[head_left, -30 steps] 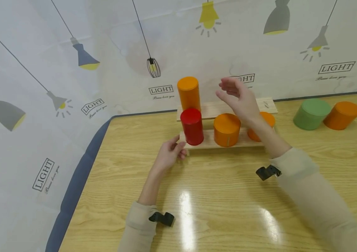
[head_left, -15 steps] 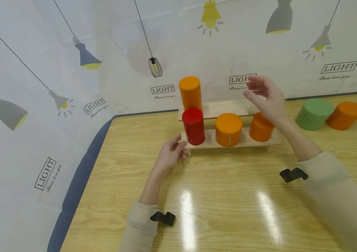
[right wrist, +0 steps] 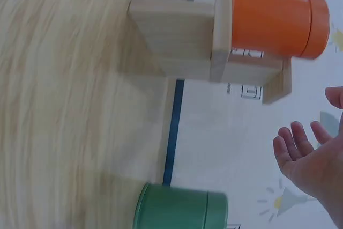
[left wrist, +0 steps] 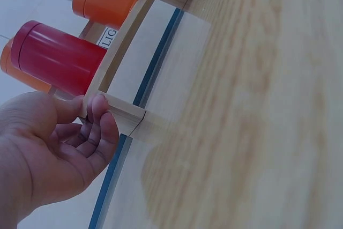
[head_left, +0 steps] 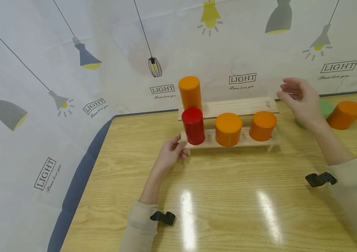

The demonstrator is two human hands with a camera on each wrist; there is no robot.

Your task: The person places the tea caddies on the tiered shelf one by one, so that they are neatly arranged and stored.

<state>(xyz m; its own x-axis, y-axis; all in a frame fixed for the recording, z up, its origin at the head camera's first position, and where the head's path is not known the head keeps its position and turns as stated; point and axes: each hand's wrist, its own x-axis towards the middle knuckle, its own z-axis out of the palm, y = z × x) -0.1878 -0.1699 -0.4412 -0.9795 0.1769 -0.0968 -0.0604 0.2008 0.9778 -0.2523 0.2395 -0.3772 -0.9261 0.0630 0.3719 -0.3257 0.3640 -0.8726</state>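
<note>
My left hand (head_left: 170, 154) pinches the left end of the lower tier of a two-tier wooden rack (head_left: 239, 106); thumb and fingers meet on its corner in the left wrist view. Just beside it, a red canister (head_left: 193, 126) stands on that tier. A wide orange canister (head_left: 228, 129) and a smaller orange canister (head_left: 262, 126) share the same tier. Behind the red one, a tall orange canister (head_left: 190, 92) is on the upper tier. My right hand (head_left: 304, 103) is raised with loosely bent fingers, holding nothing. From the head, it partly hides a green canister (head_left: 326, 107).
On the wooden table (head_left: 222, 196), another orange canister (head_left: 344, 115) stands at the right, close to the green one. A pale wall covering (head_left: 128, 42) with printed lamps rises behind the table's dark edge.
My right hand has moved rightward, away from above the rack and over towards the green canister. The left hand has kept its place on the rack's corner.
</note>
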